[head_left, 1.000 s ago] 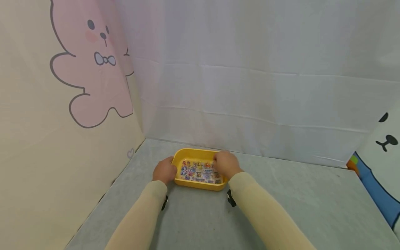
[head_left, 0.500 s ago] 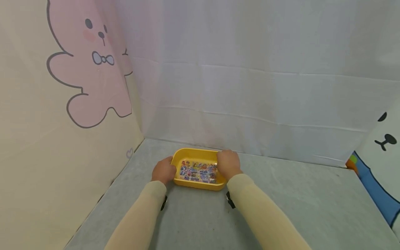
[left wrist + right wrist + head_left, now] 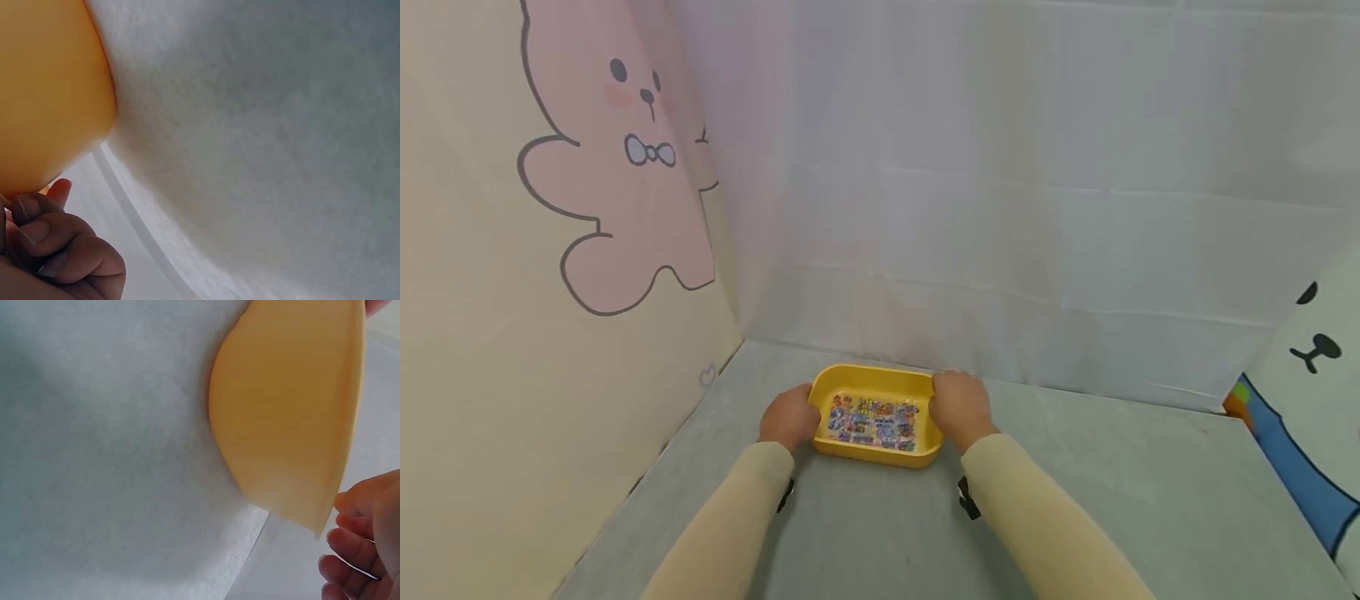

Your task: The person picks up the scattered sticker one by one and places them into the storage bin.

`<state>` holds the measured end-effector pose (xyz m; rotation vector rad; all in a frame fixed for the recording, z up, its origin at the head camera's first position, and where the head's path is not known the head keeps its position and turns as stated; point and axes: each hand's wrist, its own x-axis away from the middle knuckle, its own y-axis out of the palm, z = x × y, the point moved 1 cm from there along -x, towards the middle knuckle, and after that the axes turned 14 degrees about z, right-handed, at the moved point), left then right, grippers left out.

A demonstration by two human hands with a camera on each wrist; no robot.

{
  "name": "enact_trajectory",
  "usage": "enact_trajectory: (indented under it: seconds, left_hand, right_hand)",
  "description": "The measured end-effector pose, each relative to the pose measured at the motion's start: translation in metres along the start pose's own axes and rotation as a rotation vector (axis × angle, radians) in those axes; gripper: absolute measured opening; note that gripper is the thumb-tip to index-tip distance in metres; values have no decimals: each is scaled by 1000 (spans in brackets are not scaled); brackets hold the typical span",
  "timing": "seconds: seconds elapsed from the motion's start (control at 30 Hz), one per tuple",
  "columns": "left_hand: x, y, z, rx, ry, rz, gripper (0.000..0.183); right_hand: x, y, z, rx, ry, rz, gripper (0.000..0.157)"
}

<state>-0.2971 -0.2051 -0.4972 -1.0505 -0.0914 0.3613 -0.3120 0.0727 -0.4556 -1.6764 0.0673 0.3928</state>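
Note:
A yellow rectangular tray [image 3: 876, 458] lies on the grey cloth-covered table in the head view. Inside it is a flat, glossy layer of small colourful cartoon pictures [image 3: 872, 423]. My left hand [image 3: 790, 418] grips the tray's left rim, and the left wrist view shows its curled fingers [image 3: 69, 247] below the tray's wall. At the right rim is my right hand [image 3: 962, 410]. Its loosely curled fingers [image 3: 353, 553] appear beside the rim in the right wrist view, with one fingertip right at the edge and the others apart from it.
The grey table [image 3: 1112, 500] meets a white curtain [image 3: 1037, 250] just behind the tray. A cream wall sheet with a pink cartoon bear [image 3: 640, 217] rises at the left. Another cartoon figure [image 3: 1315, 358] is printed at the right.
My right hand has moved right, from inside the tray to its right rim. The picture layer has shifted slightly left within the tray. My left hand keeps its place at the left rim.

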Motion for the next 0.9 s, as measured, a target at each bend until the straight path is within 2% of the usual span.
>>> enact_trajectory:
  seconds: [0.17, 0.33, 0.47, 0.6, 0.73, 0.9]
  left_hand:
    - [-1, -1, 0, -30, 12, -7, 53]
    - [-5, -3, -3, -40, 21, -8, 53]
    - [-8, -2, -11, -5, 19, -38, 54]
    - [-10, -5, -20, 56, -16, -63, 56]
    - [-5, -14, -27, 87, -33, -63, 48]
    - [16, -30, -29, 50, 33, -27, 34]
  right_hand:
    - [7, -3, 8, -17, 20, -3, 16]
    - [13, -11, 15, -134, 86, -4, 14]
    - [19, -11, 19, -210, 167, -27, 19]
    - [23, -13, 26, -222, 184, -29, 24]
    - [31, -20, 41, -197, 166, -16, 26]
    - [42, -32, 58, -189, 161, 2, 26]
